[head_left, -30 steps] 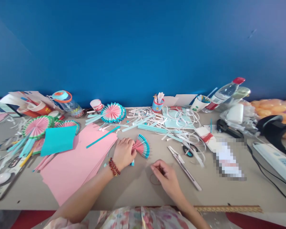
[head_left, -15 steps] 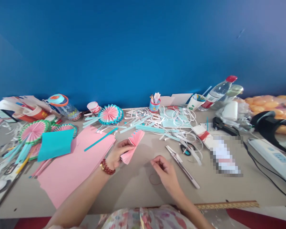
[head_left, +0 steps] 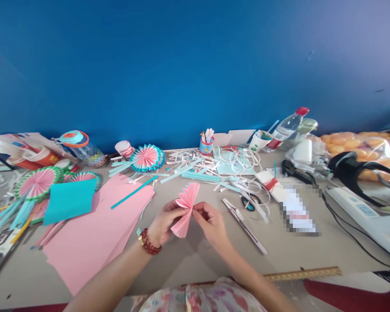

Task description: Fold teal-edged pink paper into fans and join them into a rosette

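My left hand [head_left: 165, 221] is closed on a pleated pink paper fan [head_left: 189, 197], pinched in at the waist with both ends flaring out. Blue shows along the fan's upper edge. At that waist, the fingertips of my right hand [head_left: 211, 219] are pressed together, touching or almost touching the folds. A thin red thread was in these fingers a moment ago; now it is too fine to make out. Right of my hands lies a craft knife [head_left: 247, 229], with scissors [head_left: 248, 203] behind it. Pink paper sheets [head_left: 97, 234] lie under and beside my left forearm.
Finished paper rosettes [head_left: 147, 157] and a turquoise sheet [head_left: 70, 201] lie to the left and back. Paper strips [head_left: 190, 162] litter the back, near a pen cup [head_left: 207, 145]. A bottle [head_left: 286, 130], a thread card [head_left: 269, 184] and a power strip [head_left: 354, 208] are at right.
My right hand has moved left and up from beside the fan to its waist. The fan has turned slightly more upright in my left hand. The whole view has shifted a little.
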`<control>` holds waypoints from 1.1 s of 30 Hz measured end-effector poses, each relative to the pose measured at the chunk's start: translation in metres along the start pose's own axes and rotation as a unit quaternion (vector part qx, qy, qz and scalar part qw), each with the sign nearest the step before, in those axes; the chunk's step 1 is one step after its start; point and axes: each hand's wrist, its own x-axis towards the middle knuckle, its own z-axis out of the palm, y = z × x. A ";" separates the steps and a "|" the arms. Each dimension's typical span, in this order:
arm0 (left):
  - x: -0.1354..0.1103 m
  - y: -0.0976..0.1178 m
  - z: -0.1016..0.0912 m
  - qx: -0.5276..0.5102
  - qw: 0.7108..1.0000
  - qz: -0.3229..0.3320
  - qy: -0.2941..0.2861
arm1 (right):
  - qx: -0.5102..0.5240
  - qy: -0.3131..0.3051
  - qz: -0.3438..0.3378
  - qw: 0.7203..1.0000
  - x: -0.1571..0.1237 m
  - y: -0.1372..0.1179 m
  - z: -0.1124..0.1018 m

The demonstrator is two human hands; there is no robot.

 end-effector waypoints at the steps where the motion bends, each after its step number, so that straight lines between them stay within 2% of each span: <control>1: 0.000 -0.001 0.000 -0.008 1.000 0.003 0.010 | 0.002 -0.004 0.000 1.000 0.000 0.001 0.000; 8: 0.003 -0.001 0.001 0.013 0.999 0.003 0.034 | 0.068 -0.048 0.042 0.996 -0.002 -0.004 -0.004; 12: 0.001 -0.001 0.003 0.096 0.993 0.053 0.043 | 0.125 -0.025 0.073 0.989 -0.004 0.002 0.000; 15: -0.004 0.002 0.006 0.111 0.991 0.072 0.016 | 0.172 0.005 0.100 0.980 -0.006 0.012 0.004; 18: -0.011 0.010 0.005 0.063 0.995 0.064 -0.040 | 0.251 0.028 0.135 0.958 -0.007 0.017 0.005; 21: -0.013 0.020 0.001 0.034 0.996 0.057 -0.054 | 0.303 0.046 0.155 0.939 -0.007 0.017 0.004; 27: -0.006 0.023 -0.003 0.161 0.981 0.071 -0.081 | 0.300 0.020 0.148 0.942 -0.007 0.015 0.002; 33: -0.002 0.023 0.001 0.190 0.973 0.108 -0.080 | 0.290 0.002 0.140 0.947 -0.007 0.018 0.001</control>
